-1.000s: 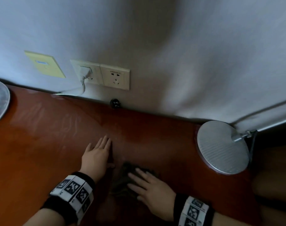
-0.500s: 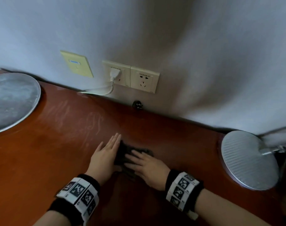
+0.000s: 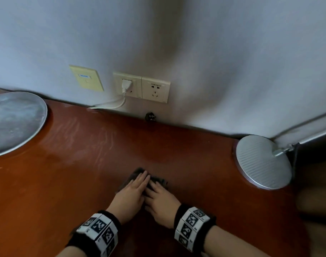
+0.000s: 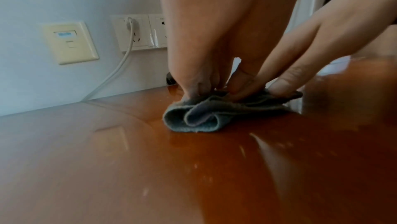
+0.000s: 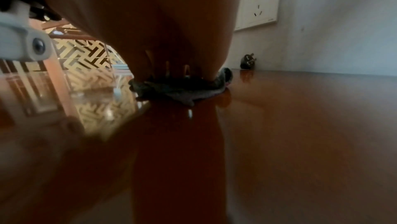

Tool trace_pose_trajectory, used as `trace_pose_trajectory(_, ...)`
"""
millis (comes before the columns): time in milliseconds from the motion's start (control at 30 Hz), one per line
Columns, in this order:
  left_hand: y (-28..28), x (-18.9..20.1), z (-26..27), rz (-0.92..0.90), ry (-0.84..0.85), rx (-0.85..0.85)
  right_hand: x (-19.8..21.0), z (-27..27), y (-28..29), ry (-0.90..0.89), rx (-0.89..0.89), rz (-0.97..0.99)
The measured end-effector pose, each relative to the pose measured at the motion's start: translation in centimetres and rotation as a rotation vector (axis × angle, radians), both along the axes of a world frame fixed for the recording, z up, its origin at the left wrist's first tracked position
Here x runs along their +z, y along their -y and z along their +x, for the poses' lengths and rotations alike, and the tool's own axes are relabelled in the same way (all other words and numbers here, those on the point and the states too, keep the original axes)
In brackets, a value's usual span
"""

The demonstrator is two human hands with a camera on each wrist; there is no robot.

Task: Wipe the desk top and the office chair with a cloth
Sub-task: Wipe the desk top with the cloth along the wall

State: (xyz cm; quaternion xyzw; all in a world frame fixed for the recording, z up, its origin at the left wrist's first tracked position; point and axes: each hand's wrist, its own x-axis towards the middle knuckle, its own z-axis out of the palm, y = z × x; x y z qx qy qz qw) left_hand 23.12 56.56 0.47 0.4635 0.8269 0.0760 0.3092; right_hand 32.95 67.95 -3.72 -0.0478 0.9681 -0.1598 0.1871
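A dark grey cloth (image 3: pixel 159 181) lies bunched on the glossy red-brown desk top (image 3: pixel 69 175), near its middle. My left hand (image 3: pixel 134 188) and right hand (image 3: pixel 159 196) lie side by side on it, fingers straight and pressing down. In the left wrist view the cloth (image 4: pixel 199 117) is folded over itself, with the left fingers (image 4: pixel 193 83) on its back part and the right fingers (image 4: pixel 281 84) on its right end. The right wrist view shows the cloth (image 5: pixel 182 91) squashed under the right hand (image 5: pixel 167 37). No chair is in view.
A round silver lamp base (image 3: pixel 262 162) stands at the desk's right edge and a round silver disc (image 3: pixel 13 123) at the far left. The wall behind carries a double socket (image 3: pixel 140 88) with a white plug and cable. A black plug (image 3: pixel 150 116) sits at the desk's back edge.
My left hand has slid from the bare desk beside the cloth onto the cloth, next to my right hand. The right hand stays pressed on the cloth.
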Motion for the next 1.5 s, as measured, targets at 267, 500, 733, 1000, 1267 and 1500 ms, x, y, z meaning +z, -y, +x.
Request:
trace_pose_trajectory(267, 7.1, -0.5, 3.5, -0.003, 0.068, -0.120, 1.2, 5.1, 6.5, 0.000, -0.028, -0.093)
trace_pose_trajectory(500, 12.7, -0.2, 7.6, 0.021, 0.091, -0.187, 1.6, 9.7, 11.6, 0.086, -0.034, -0.123)
trace_pose_trajectory(733, 15.0, 0.4, 10.3, 0.002, -0.006, -0.156, 2.2, 14.2, 13.2, -0.051, -0.224, -0.093)
trace_pose_trajectory(1000, 18.0, -1.4, 13.3, -0.018, -0.194, -0.232, -0.5, 16.3, 17.8, -0.116, -0.362, 0.007)
trace_pose_trajectory(1267, 24.6, -2.1, 14.2, 0.141, -0.236, -0.434, 1.2, 19.5, 22.7, -0.191, -0.388, 0.012)
trace_pose_trajectory(1500, 25.0, -1.3, 10.5, 0.133, -0.125, -0.640, 1.3, 17.1, 27.4, 0.023, -0.580, 0.076)
